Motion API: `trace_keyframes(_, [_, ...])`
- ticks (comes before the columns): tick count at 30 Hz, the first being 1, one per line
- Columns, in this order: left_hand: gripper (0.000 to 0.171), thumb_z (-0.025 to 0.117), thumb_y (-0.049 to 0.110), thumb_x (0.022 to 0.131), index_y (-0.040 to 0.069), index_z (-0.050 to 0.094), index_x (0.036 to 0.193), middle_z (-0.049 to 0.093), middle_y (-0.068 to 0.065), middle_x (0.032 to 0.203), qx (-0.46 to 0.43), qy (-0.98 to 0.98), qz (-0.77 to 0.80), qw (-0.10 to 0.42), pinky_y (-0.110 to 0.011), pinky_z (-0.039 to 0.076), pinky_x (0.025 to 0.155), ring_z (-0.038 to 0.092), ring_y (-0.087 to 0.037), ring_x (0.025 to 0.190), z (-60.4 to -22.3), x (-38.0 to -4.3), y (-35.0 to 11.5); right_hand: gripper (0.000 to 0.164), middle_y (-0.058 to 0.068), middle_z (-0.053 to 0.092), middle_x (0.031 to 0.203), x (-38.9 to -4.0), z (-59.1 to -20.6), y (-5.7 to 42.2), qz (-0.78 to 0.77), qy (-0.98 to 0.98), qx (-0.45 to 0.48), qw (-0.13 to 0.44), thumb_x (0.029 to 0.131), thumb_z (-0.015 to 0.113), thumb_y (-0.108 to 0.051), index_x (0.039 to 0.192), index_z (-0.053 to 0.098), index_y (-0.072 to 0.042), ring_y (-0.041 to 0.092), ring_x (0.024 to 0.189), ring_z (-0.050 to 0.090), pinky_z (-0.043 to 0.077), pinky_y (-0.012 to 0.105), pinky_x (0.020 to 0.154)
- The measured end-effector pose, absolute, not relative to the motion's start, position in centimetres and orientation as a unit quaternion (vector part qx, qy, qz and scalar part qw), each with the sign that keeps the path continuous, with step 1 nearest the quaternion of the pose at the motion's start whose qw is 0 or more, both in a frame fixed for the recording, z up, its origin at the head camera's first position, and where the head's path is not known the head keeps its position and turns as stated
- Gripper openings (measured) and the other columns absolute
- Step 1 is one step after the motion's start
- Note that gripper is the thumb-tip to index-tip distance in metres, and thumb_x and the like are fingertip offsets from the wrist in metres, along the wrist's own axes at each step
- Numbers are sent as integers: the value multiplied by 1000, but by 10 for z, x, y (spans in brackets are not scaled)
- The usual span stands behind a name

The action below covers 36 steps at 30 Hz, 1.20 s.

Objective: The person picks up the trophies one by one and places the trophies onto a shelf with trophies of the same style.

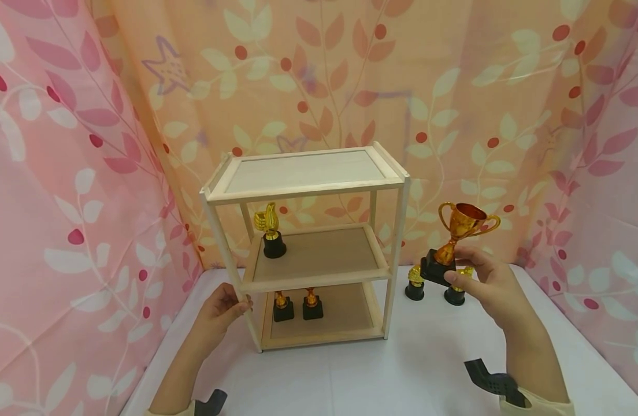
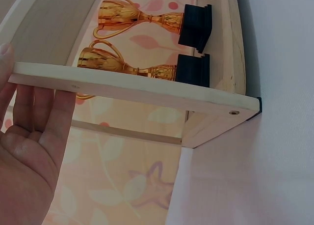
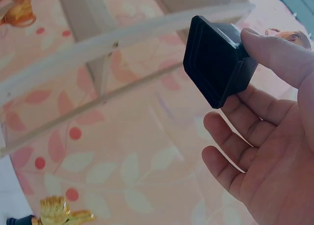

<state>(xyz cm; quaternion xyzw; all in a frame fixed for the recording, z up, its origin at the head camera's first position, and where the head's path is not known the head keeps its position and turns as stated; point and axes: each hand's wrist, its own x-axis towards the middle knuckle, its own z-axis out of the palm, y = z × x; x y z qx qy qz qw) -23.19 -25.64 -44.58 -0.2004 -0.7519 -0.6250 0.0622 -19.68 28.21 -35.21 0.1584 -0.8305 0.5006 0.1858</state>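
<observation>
My right hand (image 1: 488, 289) pinches a gold trophy cup (image 1: 464, 222) by its black base, thumb on one side and fingers on the other. It is held slightly tilted, to the right of a three-tier wooden shelf (image 1: 308, 284). In the right wrist view the square underside of the black base (image 3: 213, 63) faces the camera. My left hand (image 1: 215, 315) grips the shelf's front left post (image 2: 142, 90), fingers behind it. Two gold trophy cups (image 1: 284, 311) stand on the bottom tier, their tops hidden by the middle tier in the head view. A thumbs-up trophy (image 1: 274, 245) stands at the middle tier's left.
Two small gold trophies with black round bases, a left one (image 1: 414, 287) and a right one (image 1: 455, 296), stand on the white table (image 1: 350, 381) behind the right hand, partly covered. Floral curtains (image 1: 319, 75) enclose the back and both sides.
</observation>
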Motion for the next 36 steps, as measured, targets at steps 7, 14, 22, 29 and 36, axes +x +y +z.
trace_keyframes(7, [24, 65, 4, 99, -3, 49, 116, 67, -4, 103, -202, -752, -624, 64, -26, 58, 91, 69, -16, 97, -448, -233, -257, 40, -11, 60, 116, -187, -345, 272, 533, -800, 200, 191, 92, 69, 5, 131, 59, 1, 6, 117, 52, 25, 71, 111])
trace_keyframes(14, [25, 66, 4, 99, -4, 49, 116, 66, -6, 104, -206, -752, -623, 62, -27, 58, 91, 69, -18, 98, -447, -232, -257, 40, -10, 63, 113, -181, -343, 260, 537, -790, 229, 190, 90, 70, 9, 129, 61, 0, 7, 115, 53, 28, 55, 111])
trace_keyframes(22, [24, 65, 4, 99, -4, 50, 116, 66, -6, 103, -208, -752, -622, 67, -26, 57, 91, 69, -16, 97, -446, -232, -256, 43, -9, 67, 113, -174, -339, 241, 503, -800, 263, 195, 86, 74, 8, 126, 63, -3, 5, 112, 57, 35, 13, 102])
trace_keyframes(29, [23, 62, 3, 101, -6, 48, 117, 65, -9, 104, -224, -748, -621, 69, -25, 57, 91, 69, -16, 98, -446, -232, -256, 45, -4, 66, 118, -174, -342, 227, 517, -781, 302, 177, 83, 75, 12, 124, 62, 0, 9, 112, 58, 38, 13, 104])
trace_keyframes(36, [24, 62, 2, 101, -8, 47, 117, 65, -10, 104, -226, -747, -621, 70, -25, 57, 91, 69, -16, 98, -446, -233, -258, 40, -2, 64, 121, -174, -345, 214, 523, -785, 292, 154, 85, 78, 5, 121, 64, -6, 7, 116, 56, 38, 20, 112])
